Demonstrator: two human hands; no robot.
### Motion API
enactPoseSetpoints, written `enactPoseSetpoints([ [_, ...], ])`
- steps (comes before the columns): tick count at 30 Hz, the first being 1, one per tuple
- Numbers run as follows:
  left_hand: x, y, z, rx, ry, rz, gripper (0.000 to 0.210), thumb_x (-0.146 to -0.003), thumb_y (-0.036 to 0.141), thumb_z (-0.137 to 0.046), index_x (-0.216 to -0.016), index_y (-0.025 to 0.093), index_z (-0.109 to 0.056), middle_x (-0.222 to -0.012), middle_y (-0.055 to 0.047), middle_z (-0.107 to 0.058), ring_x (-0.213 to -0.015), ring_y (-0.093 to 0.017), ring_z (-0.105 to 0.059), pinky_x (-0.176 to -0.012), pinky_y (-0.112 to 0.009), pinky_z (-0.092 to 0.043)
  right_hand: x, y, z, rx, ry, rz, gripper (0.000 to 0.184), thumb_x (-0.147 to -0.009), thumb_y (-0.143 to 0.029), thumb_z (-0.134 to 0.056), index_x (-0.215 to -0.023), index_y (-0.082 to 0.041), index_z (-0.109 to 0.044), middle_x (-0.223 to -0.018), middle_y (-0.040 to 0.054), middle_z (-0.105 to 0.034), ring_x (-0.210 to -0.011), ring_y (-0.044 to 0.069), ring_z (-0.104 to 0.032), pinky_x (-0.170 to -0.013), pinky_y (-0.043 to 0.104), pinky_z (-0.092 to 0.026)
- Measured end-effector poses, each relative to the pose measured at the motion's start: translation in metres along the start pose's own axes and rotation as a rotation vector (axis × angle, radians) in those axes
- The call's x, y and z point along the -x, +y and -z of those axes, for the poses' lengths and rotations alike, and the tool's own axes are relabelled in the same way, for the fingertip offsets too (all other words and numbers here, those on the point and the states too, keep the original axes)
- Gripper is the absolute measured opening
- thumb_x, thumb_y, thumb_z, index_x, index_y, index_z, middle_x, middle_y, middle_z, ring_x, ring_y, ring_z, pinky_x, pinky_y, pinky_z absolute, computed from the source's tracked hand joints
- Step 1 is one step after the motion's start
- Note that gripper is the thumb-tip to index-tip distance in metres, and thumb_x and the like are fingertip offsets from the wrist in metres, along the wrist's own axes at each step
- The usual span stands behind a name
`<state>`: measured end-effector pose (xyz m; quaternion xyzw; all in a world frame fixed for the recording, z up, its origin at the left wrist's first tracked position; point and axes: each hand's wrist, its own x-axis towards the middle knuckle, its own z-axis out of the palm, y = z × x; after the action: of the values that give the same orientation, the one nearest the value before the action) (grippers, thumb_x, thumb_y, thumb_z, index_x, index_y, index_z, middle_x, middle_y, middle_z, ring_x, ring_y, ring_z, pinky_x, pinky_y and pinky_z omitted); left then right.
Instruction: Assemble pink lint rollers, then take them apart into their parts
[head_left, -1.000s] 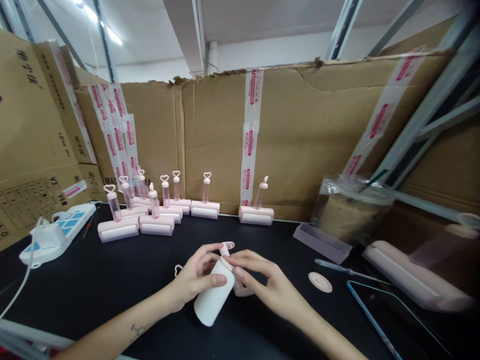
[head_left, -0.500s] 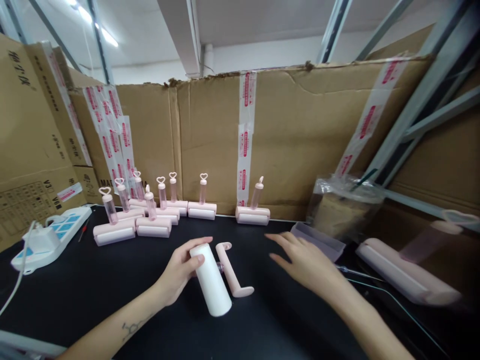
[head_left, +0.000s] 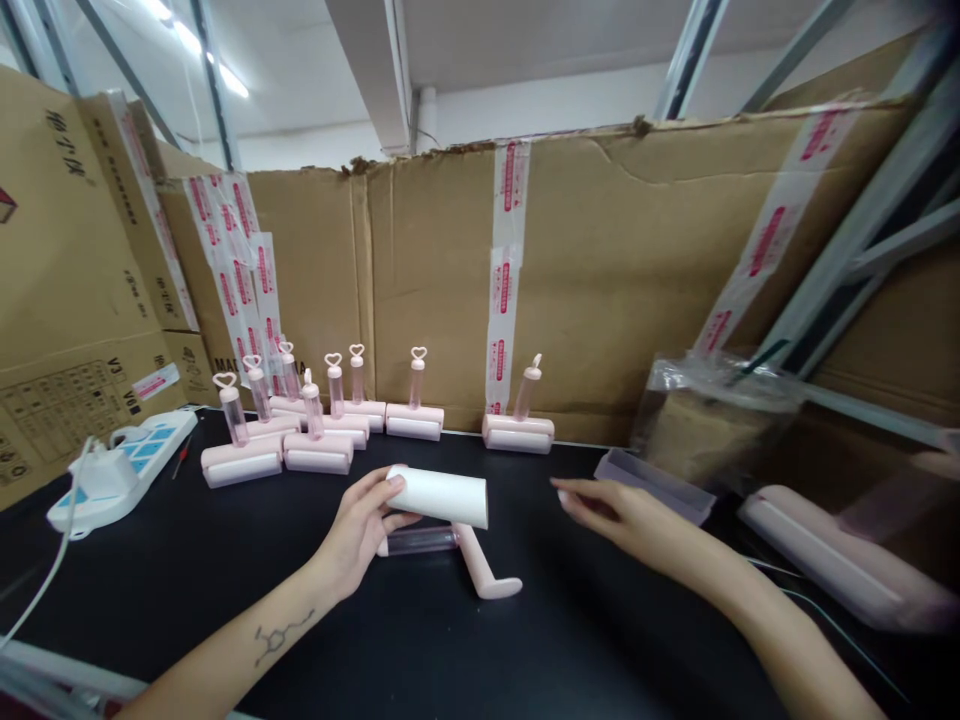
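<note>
My left hand [head_left: 352,530] grips a white lint roller refill [head_left: 442,497] by its left end, thumb on top, and the roll lies almost level with its right end toward my right hand. Below it on the black table rests a pink lint roller frame [head_left: 480,565] with a clear handle [head_left: 421,541], partly hidden by the roll and fingers. My right hand [head_left: 619,515] hovers to the right, apart from the roll. Its thumb and index fingertip are pinched together; whether anything small is between them cannot be made out.
Several pink lint rollers [head_left: 319,455] stand along the back left, another [head_left: 517,433] at back centre. A purple-grey tray [head_left: 660,487], a plastic bag [head_left: 701,420] and a larger-looking pink roller [head_left: 832,555] are at right. A white power strip [head_left: 127,470] lies at left.
The refill has turned from steeply slanted to nearly level, uncovering the clear handle. My right hand has gone from spread fingers to a pinch. The view has shifted slightly.
</note>
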<state>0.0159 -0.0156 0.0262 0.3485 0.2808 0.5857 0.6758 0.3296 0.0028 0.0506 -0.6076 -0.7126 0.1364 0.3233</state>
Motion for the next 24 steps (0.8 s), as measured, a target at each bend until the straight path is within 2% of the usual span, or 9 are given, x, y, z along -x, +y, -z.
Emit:
enactPoseSetpoints([
  [2, 0.000, -0.001, 0.001, 0.006, 0.013, 0.007, 0.021, -0.070, 0.023, -0.070, -0.088, 0.013, -0.064, -0.092, -0.006, -0.063, -0.091, -0.021, -0.058, -0.085, -0.039, -0.049, 0.002, -0.026, -0.005, -0.280, -0.069, 0.060, 0.030, -0.070, -0.043, -0.065, -0.090, -0.022, -0.064, -0.078, 0.0055, -0.070, -0.072, 0.023, -0.066, -0.068, 0.033, -0.050],
  [5, -0.002, -0.002, 0.003, 0.020, 0.015, 0.024, 0.020, -0.072, 0.024, -0.069, -0.087, 0.012, -0.063, -0.093, -0.007, -0.064, -0.092, -0.022, -0.059, -0.089, -0.042, -0.048, 0.012, -0.056, -0.021, -0.642, 0.019, 0.086, 0.030, -0.067, -0.045, -0.070, -0.073, -0.021, -0.053, -0.085, 0.0066, -0.069, -0.083, 0.023, -0.066, -0.078, 0.035, -0.050],
  [7, -0.002, -0.003, 0.004, 0.021, 0.011, 0.034, 0.021, -0.072, 0.024, -0.070, -0.087, 0.012, -0.063, -0.095, -0.008, -0.064, -0.094, -0.022, -0.059, -0.090, -0.042, -0.048, 0.021, -0.067, -0.034, -0.739, 0.055, 0.094, 0.032, -0.068, -0.044, -0.071, -0.067, -0.020, -0.048, -0.093, 0.0091, -0.069, -0.091, 0.024, -0.065, -0.083, 0.036, -0.049],
  [9, -0.002, -0.004, 0.004, 0.019, 0.004, 0.042, 0.022, -0.071, 0.024, -0.070, -0.088, 0.012, -0.063, -0.096, -0.009, -0.064, -0.094, -0.023, -0.060, -0.090, -0.042, -0.048, 0.027, -0.072, -0.046, -0.749, 0.060, 0.107, 0.028, -0.071, -0.041, -0.070, -0.070, -0.020, -0.051, -0.105, 0.0113, -0.067, -0.099, 0.026, -0.062, -0.089, 0.039, -0.047],
  [11, -0.002, -0.005, 0.003, 0.017, -0.008, 0.046, 0.022, -0.072, 0.025, -0.070, -0.088, 0.012, -0.062, -0.095, -0.008, -0.064, -0.094, -0.022, -0.060, -0.090, -0.042, -0.048, 0.030, -0.072, -0.055, -0.726, 0.054, 0.120, 0.025, -0.073, -0.038, -0.069, -0.087, -0.021, -0.057, -0.113, 0.0107, -0.065, -0.106, 0.026, -0.059, -0.095, 0.042, -0.043],
  [13, -0.001, -0.005, 0.002, 0.017, -0.021, 0.045, 0.021, -0.073, 0.025, -0.069, -0.088, 0.012, -0.062, -0.095, -0.008, -0.064, -0.094, -0.022, -0.060, -0.090, -0.042, -0.048, 0.031, -0.072, -0.062, -0.713, 0.031, 0.130, 0.041, -0.076, -0.036, -0.067, -0.112, -0.023, -0.053, -0.118, 0.0091, -0.062, -0.110, 0.024, -0.057, -0.100, 0.045, -0.039],
  [15, 0.000, -0.005, 0.001, 0.015, -0.031, 0.044, 0.020, -0.073, 0.026, -0.069, -0.086, 0.013, -0.062, -0.094, -0.007, -0.064, -0.094, -0.021, -0.060, -0.090, -0.041, -0.048, 0.030, -0.071, -0.067, -0.724, 0.006, 0.133, 0.049, -0.078, -0.036, -0.065, -0.123, -0.025, -0.049, -0.123, 0.0084, -0.060, -0.113, 0.024, -0.055, -0.102, 0.046, -0.038],
  [19, 0.000, -0.005, 0.002, 0.003, -0.038, 0.045, 0.021, -0.072, 0.028, -0.070, -0.084, 0.013, -0.061, -0.092, -0.006, -0.063, -0.093, -0.021, -0.060, -0.091, -0.040, -0.047, 0.030, -0.069, -0.071, -0.776, -0.007, 0.110, 0.043, -0.074, -0.037, -0.068, -0.114, -0.023, -0.060, -0.123, 0.0087, -0.060, -0.112, 0.026, -0.056, -0.101, 0.046, -0.039],
  [24, 0.000, -0.005, 0.002, -0.027, -0.062, 0.042, 0.022, -0.074, 0.029, -0.069, -0.086, 0.013, -0.061, -0.094, -0.006, -0.062, -0.094, -0.021, -0.059, -0.090, -0.040, -0.047, 0.030, -0.066, -0.071, -0.800, -0.028, 0.076, 0.042, -0.069, -0.036, -0.073, -0.108, -0.023, -0.063, -0.117, 0.0087, -0.064, -0.107, 0.027, -0.059, -0.098, 0.047, -0.042],
])
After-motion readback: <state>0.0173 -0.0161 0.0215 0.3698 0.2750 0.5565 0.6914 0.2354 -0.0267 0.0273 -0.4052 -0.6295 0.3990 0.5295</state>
